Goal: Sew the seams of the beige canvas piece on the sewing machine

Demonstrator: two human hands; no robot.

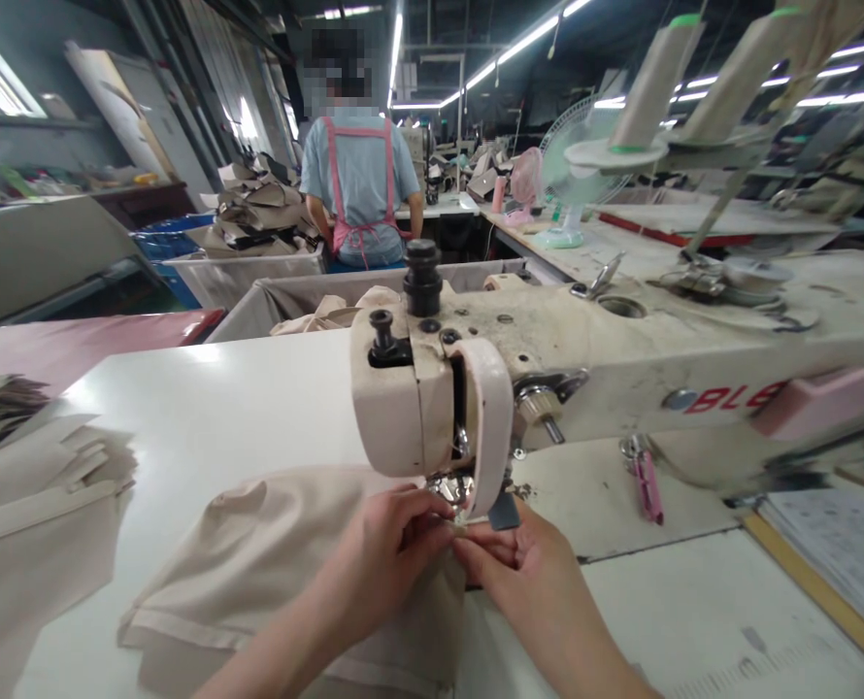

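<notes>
Both hands at needle area — left hand (384, 553) and right hand (523, 573) pinching edge of beige folded fabric piece (257, 573) under head of cream industrial sewing machine (432, 398). Fabric flat on white worktable (243, 408); pink thread snips (648, 482) nearby.

Left hand (384, 558) and right hand (526, 563) meet at the needle area under the sewing machine head (432, 398), fingertips pinching the edge of beige fabric (257, 573) spread on the white table (220, 408). Cut pieces (31, 485) lie stacked at left. Pink snips (647, 481) rest by the machine. A person in a pink apron (363, 184) stands beyond, back turned.
</notes>
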